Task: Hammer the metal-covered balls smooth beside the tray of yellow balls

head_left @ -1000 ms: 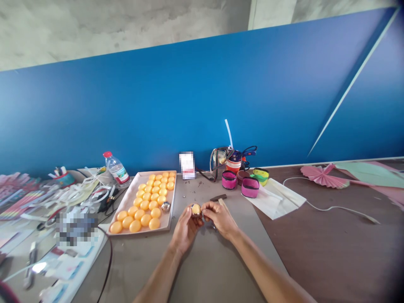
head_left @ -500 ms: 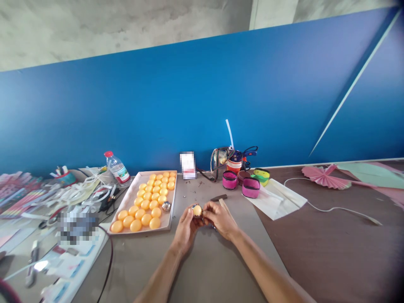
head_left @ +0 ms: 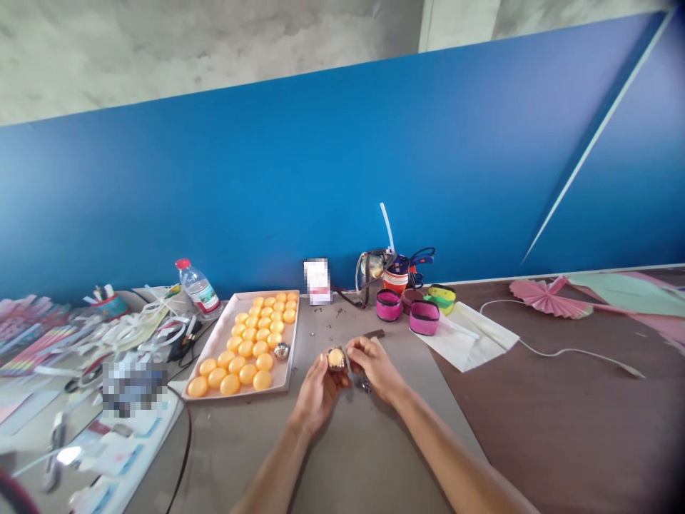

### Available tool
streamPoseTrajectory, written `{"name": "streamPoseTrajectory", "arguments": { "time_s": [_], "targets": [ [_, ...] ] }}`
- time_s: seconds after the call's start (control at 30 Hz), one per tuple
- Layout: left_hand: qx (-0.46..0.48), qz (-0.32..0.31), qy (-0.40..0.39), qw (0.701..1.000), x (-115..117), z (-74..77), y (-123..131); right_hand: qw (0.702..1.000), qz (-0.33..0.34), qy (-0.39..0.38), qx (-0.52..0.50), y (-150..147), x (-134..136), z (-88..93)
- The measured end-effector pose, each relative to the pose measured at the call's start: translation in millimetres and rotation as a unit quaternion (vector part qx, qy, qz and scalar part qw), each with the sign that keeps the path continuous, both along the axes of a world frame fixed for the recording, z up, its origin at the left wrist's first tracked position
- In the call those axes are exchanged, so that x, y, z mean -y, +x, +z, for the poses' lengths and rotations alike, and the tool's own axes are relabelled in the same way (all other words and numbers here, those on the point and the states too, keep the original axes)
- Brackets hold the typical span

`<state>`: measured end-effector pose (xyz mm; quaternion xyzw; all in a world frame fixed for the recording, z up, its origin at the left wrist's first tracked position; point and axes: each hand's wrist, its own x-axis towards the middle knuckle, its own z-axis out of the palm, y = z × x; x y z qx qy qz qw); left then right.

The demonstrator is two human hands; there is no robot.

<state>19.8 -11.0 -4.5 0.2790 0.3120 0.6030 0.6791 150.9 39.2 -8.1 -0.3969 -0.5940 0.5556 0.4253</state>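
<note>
My left hand is closed around a small yellow ball that sits in a dark wrapper or cup, held just above the grey table. My right hand is pinched at the ball's right side, fingertips touching it. Something small and metallic shows under the right hand. To the left lies a pale tray holding several yellow balls in rows and one silver ball.
Behind my hands stand pink and green tape rolls, a cup of tools, a hammer-like tool and white paper. A water bottle, cables and clutter fill the left. Pink paper fans lie at the right.
My hands stay together on the ball. The right hand's fingers have shifted slightly up and back along the ball's side; the view has barely moved.
</note>
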Motion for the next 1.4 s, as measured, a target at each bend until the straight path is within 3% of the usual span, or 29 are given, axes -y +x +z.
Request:
{"name": "streamPoseTrajectory", "arguments": {
  "time_s": [0.07, 0.17, 0.23, 0.33, 0.47, 0.57, 0.7, 0.8, 0.97, 1.2, 1.4],
  "targets": [
    [0.015, -0.003, -0.016, 1.000, -1.1, 1.2, -2.1, 0.988, -0.057, 0.086, 0.118, 6.1, -2.6, -0.1],
    [0.036, 0.002, -0.029, 0.999, -2.9, 0.3, -6.9, 0.903, -0.113, 0.198, 0.365, 11.6, -1.1, -1.3],
    [0.048, 0.000, -0.033, 0.998, -3.5, -0.7, -9.1, 0.843, -0.093, 0.220, 0.482, 11.4, 2.2, -3.5],
    [0.054, -0.014, -0.038, 0.998, -4.1, -3.2, -10.2, 0.803, -0.043, 0.222, 0.551, 8.2, 5.5, -7.2],
    [0.059, -0.010, -0.043, 0.997, -5.7, -7.1, -10.4, 0.809, -0.009, 0.223, 0.544, 6.9, 4.9, -5.9],
    [0.059, 0.001, -0.041, 0.997, -6.4, -6.7, -10.5, 0.820, -0.054, 0.253, 0.511, 9.8, 4.2, 0.6],
    [0.057, -0.002, -0.036, 0.998, -5.5, -4.3, -11.1, 0.798, -0.116, 0.207, 0.555, 12.6, 4.2, 7.9],
    [0.060, -0.008, -0.039, 0.997, -5.1, -5.5, -12.3, 0.778, -0.083, 0.171, 0.599, 11.5, 4.1, 8.9],
    [0.061, -0.009, -0.033, 0.998, -5.4, -7.5, -12.7, 0.773, -0.065, 0.198, 0.600, 10.7, 3.7, 6.3],
    [0.061, -0.003, -0.040, 0.997, -4.2, -1.2, -9.9, 0.805, -0.060, 0.227, 0.545, 8.6, 5.3, -1.8],
    [0.072, -0.001, -0.044, 0.996, -5.4, -2.4, -10.6, 0.862, -0.141, 0.258, 0.413, 6.7, 4.0, -7.7]
  ]
}}
